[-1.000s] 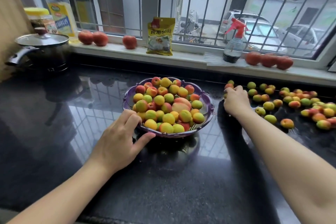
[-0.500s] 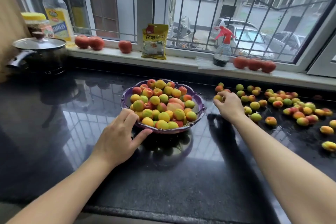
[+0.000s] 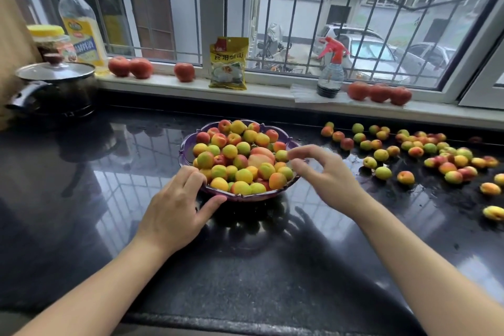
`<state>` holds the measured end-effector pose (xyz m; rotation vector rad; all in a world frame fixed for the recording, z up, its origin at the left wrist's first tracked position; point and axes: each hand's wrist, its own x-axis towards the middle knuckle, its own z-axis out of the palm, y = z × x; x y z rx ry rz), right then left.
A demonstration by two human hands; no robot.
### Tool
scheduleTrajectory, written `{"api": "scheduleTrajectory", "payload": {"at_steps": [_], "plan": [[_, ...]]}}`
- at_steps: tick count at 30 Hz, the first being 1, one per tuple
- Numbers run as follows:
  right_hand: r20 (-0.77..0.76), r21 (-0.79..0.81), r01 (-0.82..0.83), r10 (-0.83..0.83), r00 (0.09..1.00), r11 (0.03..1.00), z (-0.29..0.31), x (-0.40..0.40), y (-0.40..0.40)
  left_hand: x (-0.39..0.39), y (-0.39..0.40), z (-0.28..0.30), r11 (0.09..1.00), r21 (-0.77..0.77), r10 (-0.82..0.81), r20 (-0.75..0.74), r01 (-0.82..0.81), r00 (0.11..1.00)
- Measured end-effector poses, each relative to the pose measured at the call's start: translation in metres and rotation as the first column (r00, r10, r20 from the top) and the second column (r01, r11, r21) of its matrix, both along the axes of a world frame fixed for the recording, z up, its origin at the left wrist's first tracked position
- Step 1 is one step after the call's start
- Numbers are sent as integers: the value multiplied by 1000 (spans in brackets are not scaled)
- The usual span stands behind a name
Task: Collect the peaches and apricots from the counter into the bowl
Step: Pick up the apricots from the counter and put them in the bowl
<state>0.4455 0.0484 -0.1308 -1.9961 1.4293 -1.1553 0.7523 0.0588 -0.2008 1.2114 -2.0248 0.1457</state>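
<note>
A purple bowl (image 3: 246, 197) stands on the black counter, heaped with small yellow, green and red apricots and peaches (image 3: 240, 155). My left hand (image 3: 174, 207) holds the bowl's near-left rim, fingers curled over the edge and thumb along the outside. My right hand (image 3: 327, 174) hovers at the bowl's right rim, blurred, with fingers spread and nothing between them. An apricot (image 3: 281, 155) lies in the bowl just beside its index fingertip. Several loose apricots (image 3: 409, 150) are scattered over the counter to the right of the bowl.
A lidded black pot (image 3: 54, 87) stands at the back left, with an oil bottle (image 3: 81, 27) and a jar (image 3: 50, 38) behind it. On the windowsill are red peaches (image 3: 131, 67), a yellow packet (image 3: 228, 63), a spray bottle (image 3: 331, 71) and more red peaches (image 3: 379, 93).
My right hand came from the loose fruit on the right to the bowl's right rim and opened; the apricot it pinched is no longer in it. The left hand stayed on the bowl.
</note>
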Motion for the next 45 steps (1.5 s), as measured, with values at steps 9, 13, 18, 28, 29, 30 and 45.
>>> {"api": "scheduleTrajectory", "payload": {"at_steps": [9,13,18,28,29,30,45], "plan": [[-246,99,513,-479,843,853,-35,-47,-62,-25,-14,2,998,37,42,-9,-41,999],[-428,43,574,-504,750,818,-46,-53,-95,-34,-22,-1,997,56,57,-27,-55,998],[-575,-83,741,-639,511,667,-48,-74,-138,-33,-22,-1,999,32,37,-42,-36,998],[-596,-58,848,-700,394,526,-59,-85,-167,-33,-23,-4,999,25,44,-42,-43,998],[-591,-69,846,-705,393,529,-60,-84,-166,-33,-23,-4,999,24,44,-41,-43,998],[-580,-82,842,-713,395,533,-60,-82,-164,-33,-23,-3,999,23,47,-39,-46,998],[-69,14,-11,12,998,1000,9,16,-40,-32,-19,0,996,65,67,-61,-63,996]]}}
